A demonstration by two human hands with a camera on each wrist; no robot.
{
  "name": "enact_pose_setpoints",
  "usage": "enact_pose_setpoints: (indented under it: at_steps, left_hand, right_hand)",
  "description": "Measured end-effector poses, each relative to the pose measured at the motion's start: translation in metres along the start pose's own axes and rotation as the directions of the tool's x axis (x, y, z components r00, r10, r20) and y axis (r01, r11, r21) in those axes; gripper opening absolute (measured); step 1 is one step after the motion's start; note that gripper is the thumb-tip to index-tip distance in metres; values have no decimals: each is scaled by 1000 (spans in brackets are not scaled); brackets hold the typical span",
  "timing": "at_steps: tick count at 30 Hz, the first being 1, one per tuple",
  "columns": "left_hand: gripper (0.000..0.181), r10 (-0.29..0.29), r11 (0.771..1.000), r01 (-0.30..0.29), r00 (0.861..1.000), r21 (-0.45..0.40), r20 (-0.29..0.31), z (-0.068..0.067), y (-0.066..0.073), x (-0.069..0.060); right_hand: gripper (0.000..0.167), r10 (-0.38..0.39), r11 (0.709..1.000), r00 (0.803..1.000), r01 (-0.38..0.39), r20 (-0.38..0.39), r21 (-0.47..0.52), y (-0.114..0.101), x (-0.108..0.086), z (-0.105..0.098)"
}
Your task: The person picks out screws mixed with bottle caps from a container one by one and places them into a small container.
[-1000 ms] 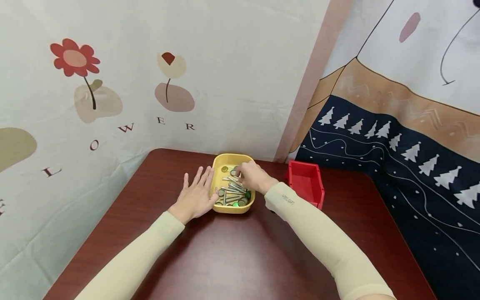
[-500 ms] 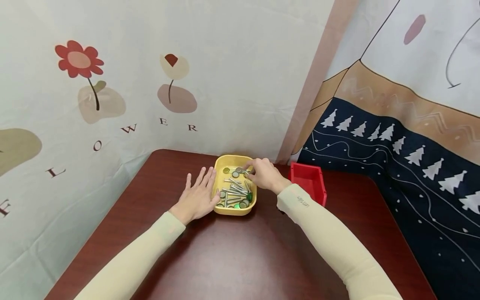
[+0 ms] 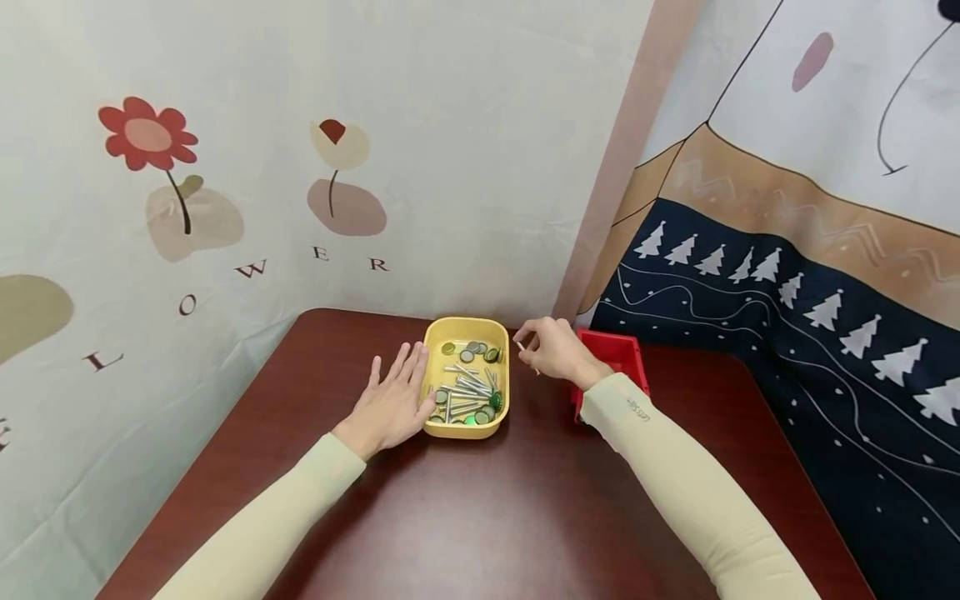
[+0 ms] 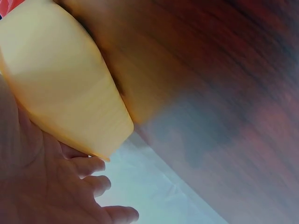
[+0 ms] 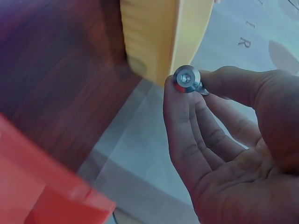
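Observation:
A yellow plastic tray (image 3: 463, 432) stands on the table, holding several long metal bolts (image 3: 471, 386) and several bottle caps (image 3: 467, 357). Against the tray's left side lies my left hand (image 3: 384, 408), its fingers straight and spread; the left wrist view shows the palm beside the tray wall (image 4: 70, 79). My right hand (image 3: 553, 348) is in the air just right of the tray, between it and the red bin. Between thumb and index finger it pinches a bolt (image 5: 186, 78), whose round head with a hex socket faces the right wrist camera.
The red bin (image 3: 636, 367) stands right of the tray, partly hidden by the right wrist and sleeve. The dark wooden table (image 3: 465, 517) reaches back to a printed cloth wall (image 3: 465, 167). A dark blue cloth (image 3: 750, 333) hangs along the right.
My right hand has come up out of the tray with a bolt and moved right, over toward the red bin. My left hand has stayed at the tray's left side.

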State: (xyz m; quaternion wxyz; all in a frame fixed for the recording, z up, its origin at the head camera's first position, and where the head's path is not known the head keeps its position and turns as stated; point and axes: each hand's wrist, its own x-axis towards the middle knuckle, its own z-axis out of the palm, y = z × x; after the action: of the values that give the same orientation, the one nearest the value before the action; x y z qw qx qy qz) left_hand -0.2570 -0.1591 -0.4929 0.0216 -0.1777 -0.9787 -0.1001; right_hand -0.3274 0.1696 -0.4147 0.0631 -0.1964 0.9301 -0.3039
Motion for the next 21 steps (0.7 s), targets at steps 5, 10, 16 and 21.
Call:
enact_pose_setpoints:
  at_steps: [5, 10, 16, 21]
  left_hand:
    - [83, -9, 1000, 9, 1000, -5, 6, 2, 1, -1]
    - [83, -11, 1000, 11, 1000, -7, 25, -1, 0, 0]
    - [83, -15, 1000, 15, 1000, -18, 16, -2, 0, 0]
    - [83, -8, 1000, 8, 1000, -26, 14, -1, 1, -1]
  right_hand:
    - [27, 15, 1000, 1000, -15, -18, -4, 13, -8, -11]
    - [27, 43, 999, 999, -42, -24, 17, 21, -15, -24]
    - [31, 78, 997, 997, -78, -29, 18, 32, -24, -35]
    - [32, 90, 995, 994, -91, -57, -31, 44, -33, -44]
